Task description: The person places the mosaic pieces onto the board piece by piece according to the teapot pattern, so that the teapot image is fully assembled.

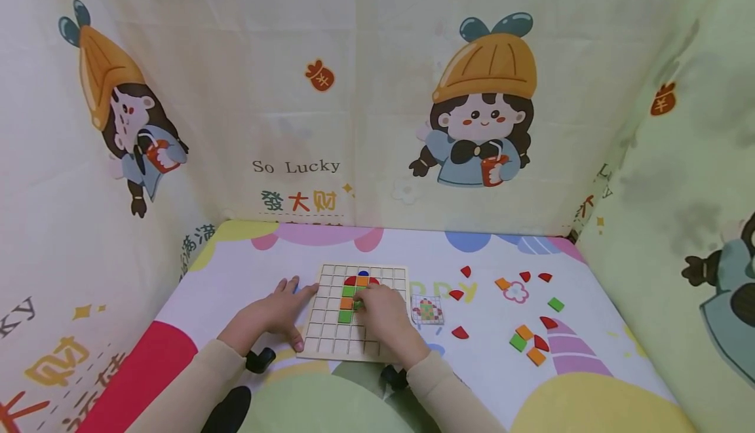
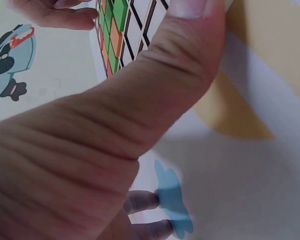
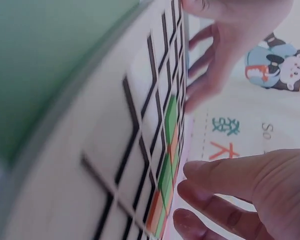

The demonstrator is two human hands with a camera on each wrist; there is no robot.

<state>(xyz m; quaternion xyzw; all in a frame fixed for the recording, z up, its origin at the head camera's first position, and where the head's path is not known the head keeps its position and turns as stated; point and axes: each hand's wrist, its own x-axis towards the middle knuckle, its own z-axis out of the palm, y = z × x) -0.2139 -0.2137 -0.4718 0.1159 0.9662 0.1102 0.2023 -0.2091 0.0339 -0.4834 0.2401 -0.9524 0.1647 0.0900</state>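
On the left, a person's left hand rests with fingers spread and thumb apart, index finger and thumb at the left edge of a gridded board lying flat on the patterned surface. Near the board's middle, green, orange, red and blue tiles form a cluster whose long axis runs away from the person, a blue piece at its far end. Over the cluster's right side hangs the right hand, fingers bent loosely, no piece visible between them. Just right of the board lies a small pattern card; beyond it, loose red, orange and green pieces are scattered farther right, so the right hand is the nearer and, by the look of it, better placed to fetch them. That hand covers part of the cluster; whether its fingertips touch a tile cannot be told. The card's pattern is small, the left wrist view crops the board, and the right wrist view catches it at a steep slant.
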